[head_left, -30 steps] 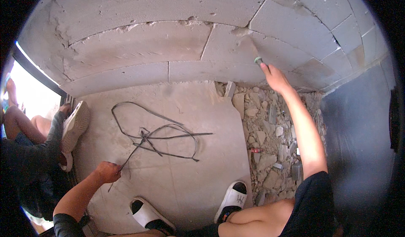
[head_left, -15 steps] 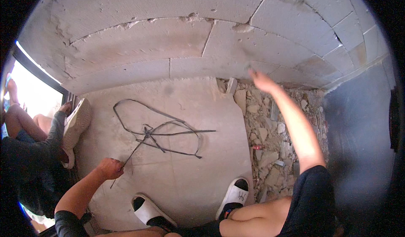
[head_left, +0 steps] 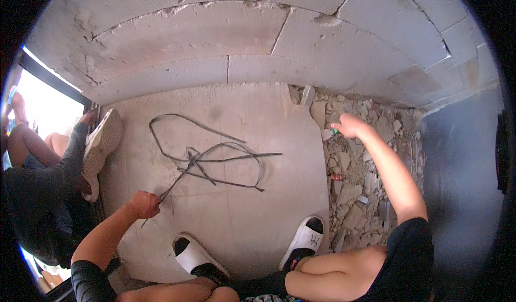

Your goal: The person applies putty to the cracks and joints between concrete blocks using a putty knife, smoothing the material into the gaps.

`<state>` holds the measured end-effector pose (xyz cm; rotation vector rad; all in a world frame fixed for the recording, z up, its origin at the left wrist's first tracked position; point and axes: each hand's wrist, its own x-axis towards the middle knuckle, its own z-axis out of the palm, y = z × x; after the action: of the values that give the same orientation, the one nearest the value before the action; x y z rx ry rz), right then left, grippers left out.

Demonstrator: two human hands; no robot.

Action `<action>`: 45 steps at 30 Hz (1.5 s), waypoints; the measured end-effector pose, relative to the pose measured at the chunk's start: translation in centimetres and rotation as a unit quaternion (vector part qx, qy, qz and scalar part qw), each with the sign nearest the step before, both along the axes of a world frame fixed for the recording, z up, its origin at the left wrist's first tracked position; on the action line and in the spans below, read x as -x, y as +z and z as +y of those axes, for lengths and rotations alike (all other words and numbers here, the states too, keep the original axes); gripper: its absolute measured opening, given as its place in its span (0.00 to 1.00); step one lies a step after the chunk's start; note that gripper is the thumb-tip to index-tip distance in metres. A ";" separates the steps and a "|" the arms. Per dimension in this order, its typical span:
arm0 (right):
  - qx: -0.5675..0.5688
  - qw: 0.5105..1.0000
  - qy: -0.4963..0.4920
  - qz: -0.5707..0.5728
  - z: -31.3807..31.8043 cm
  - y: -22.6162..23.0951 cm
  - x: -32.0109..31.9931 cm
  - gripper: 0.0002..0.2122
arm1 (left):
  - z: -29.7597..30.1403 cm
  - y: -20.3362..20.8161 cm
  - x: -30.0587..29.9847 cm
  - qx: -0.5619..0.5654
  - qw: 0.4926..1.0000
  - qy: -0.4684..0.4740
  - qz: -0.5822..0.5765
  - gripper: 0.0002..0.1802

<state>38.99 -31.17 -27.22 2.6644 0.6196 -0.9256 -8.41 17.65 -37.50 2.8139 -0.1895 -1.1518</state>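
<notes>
My left hand (head_left: 144,204) is a fist closed around one end of a thin black strap (head_left: 172,186). The rest of the strap lies in loose, crossing loops on the pale floor board, with a knot-like bunch near its middle. Over the rubble at the board's right edge, my right hand (head_left: 350,125) grips a small green-handled tool (head_left: 335,131). Its pale, flat-looking end points left; its exact kind is too small to make out.
Broken rubble (head_left: 349,162) fills the strip right of the board (head_left: 226,221). A pale block wall (head_left: 215,38) rises ahead, and a dark grey panel (head_left: 462,157) bounds the right. Another person (head_left: 43,194) sits at the left by a bright opening, a shoe (head_left: 102,143) near the board.
My right hand has come down from beside the wall to the rubble by the board's edge. My left hand keeps its hold on the strap. The view has shifted slightly.
</notes>
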 end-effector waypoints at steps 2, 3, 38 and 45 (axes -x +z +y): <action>-0.014 0.999 -0.044 0.013 0.2 0.2 -0.6 0.26 | 0.0 0.1 -0.3 0.022 0.999 0.005 -0.026 0.13; -0.089 0.994 -0.058 0.025 0.2 0.4 -1.0 0.25 | 0.0 0.2 -0.6 0.022 1.000 0.003 -0.021 0.13; -0.245 0.894 -0.311 0.208 1.0 -7.8 2.8 0.19 | -0.9 0.9 -1.6 0.015 1.000 0.018 -0.004 0.13; -0.218 0.966 -0.123 0.070 1.3 -10.4 5.4 0.23 | -0.4 -0.3 -1.4 0.024 1.000 0.008 -0.012 0.13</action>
<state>33.59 -29.91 -37.65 3.1450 0.5871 -1.1674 -7.03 17.26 -37.78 2.7836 -0.1939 -1.0946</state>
